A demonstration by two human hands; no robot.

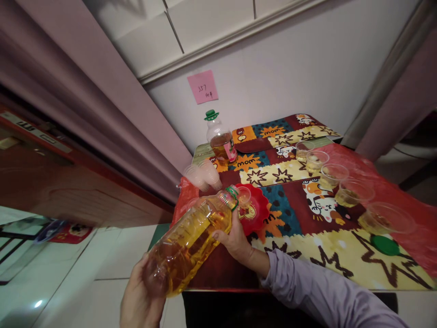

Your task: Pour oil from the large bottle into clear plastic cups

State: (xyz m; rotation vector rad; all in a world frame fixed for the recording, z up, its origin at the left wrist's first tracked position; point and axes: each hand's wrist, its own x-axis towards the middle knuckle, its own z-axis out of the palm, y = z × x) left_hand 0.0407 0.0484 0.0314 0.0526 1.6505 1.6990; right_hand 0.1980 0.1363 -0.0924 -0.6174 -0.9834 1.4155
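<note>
Left hand [139, 289] cupped base, right hand [238, 241] grasped shoulder of tilted yellow-liquid bottle [191, 243], mouth near clear cup [243, 197] in red dish [262, 210]. Judged risk: oversteep tilt could overfill or topple cup.

At seven o'clock the left hand [141, 291] is cut at its wrist by the lower edge; its fingers, and the right hand's [239, 241] at half past five, are partly hidden behind the bottle of amber liquid [191, 250]; the lilac sleeve [314, 282] is cut at half past four; near twelve, the pink note's [196, 82] smaller handwriting is hardly readable.
</note>
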